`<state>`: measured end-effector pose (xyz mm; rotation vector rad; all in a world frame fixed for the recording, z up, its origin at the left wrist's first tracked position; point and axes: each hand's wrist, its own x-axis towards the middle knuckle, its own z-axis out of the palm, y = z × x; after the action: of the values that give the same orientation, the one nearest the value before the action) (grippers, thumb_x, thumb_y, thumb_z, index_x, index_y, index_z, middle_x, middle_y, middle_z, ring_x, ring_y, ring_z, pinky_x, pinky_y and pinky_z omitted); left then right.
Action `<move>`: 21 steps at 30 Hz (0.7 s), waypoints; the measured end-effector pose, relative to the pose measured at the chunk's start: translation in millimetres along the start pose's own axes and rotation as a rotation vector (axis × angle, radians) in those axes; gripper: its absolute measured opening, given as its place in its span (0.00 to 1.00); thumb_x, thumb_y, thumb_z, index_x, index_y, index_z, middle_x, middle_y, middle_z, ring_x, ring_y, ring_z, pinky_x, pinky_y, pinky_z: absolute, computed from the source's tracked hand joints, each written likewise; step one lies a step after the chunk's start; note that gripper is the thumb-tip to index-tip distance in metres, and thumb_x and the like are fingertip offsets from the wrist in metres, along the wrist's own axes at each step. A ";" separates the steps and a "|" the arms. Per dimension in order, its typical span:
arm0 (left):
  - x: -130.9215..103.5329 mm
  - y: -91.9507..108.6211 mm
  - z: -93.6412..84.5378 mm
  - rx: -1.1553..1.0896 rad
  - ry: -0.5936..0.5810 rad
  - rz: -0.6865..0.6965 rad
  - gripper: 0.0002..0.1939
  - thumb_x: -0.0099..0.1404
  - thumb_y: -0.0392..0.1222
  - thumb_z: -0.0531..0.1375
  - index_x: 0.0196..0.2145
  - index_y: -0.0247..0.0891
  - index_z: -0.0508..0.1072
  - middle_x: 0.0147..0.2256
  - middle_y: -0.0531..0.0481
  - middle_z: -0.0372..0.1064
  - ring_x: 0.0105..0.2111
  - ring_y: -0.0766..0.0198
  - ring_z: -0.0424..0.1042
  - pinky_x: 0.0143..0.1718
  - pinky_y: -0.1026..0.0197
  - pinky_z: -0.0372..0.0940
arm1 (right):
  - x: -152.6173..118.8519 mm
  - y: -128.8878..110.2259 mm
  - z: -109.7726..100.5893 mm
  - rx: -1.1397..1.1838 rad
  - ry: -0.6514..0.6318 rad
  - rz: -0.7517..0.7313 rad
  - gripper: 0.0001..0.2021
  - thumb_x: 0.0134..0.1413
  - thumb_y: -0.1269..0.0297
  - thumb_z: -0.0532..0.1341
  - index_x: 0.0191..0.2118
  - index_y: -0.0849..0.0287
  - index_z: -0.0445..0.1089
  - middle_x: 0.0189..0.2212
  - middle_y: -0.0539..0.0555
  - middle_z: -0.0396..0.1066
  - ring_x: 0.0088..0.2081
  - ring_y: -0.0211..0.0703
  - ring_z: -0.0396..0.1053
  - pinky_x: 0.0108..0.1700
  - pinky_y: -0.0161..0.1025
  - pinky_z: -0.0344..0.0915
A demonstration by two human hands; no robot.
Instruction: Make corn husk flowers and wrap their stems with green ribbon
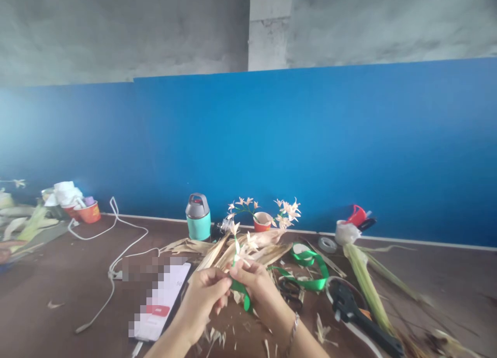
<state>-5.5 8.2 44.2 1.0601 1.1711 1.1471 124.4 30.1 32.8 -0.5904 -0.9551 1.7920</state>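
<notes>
My left hand (207, 293) and my right hand (256, 283) meet in front of me, low in the middle of the head view. Both have their fingers pinched on a thin green stem (235, 248), topped by a small pale husk flower (234, 228). A loose end of green ribbon (247, 300) hangs below the fingers. Behind the hands lies a heap of dry corn husks (272, 253). More green ribbon (320, 275) curls on the table to the right of them, near dark scissors (292, 291).
A phone (163, 301) with a white cable (116, 259) lies left. Along the blue panel (310, 151) stand a teal flask (199, 223) and a red cup (263, 222) with husk flowers. A black-handled tool (361, 316) and green husks (365, 280) lie right. Another person's hand (5, 252) shows far left.
</notes>
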 end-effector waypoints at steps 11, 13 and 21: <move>-0.2 0.0 -2.4 -0.107 -0.160 -0.082 0.10 0.46 0.42 0.66 0.19 0.35 0.70 0.16 0.54 0.64 0.14 0.72 0.58 0.16 0.68 0.51 | -1.9 -6.3 1.2 -0.037 0.049 0.023 0.12 0.32 0.63 0.73 0.16 0.64 0.72 0.15 0.51 0.70 0.18 0.35 0.63 0.23 0.33 0.56; 1.4 -0.8 -2.8 0.069 -0.096 -0.015 0.09 0.48 0.41 0.64 0.17 0.36 0.68 0.14 0.54 0.64 0.13 0.70 0.59 0.17 0.67 0.51 | -1.4 -5.5 2.4 -0.091 0.118 -0.001 0.13 0.31 0.64 0.73 0.14 0.64 0.69 0.12 0.49 0.67 0.16 0.32 0.59 0.22 0.32 0.53; 0.4 -11.3 1.3 0.402 0.310 0.462 0.07 0.44 0.33 0.64 0.15 0.43 0.72 0.17 0.51 0.68 0.19 0.62 0.62 0.24 0.63 0.55 | 2.9 9.3 4.1 -0.185 0.286 -0.098 0.14 0.34 0.60 0.70 0.15 0.63 0.68 0.13 0.47 0.64 0.17 0.32 0.55 0.22 0.33 0.53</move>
<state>-3.1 7.2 33.1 1.5572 1.4869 1.5103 115.2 29.4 27.6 -0.8757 -0.9387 1.4934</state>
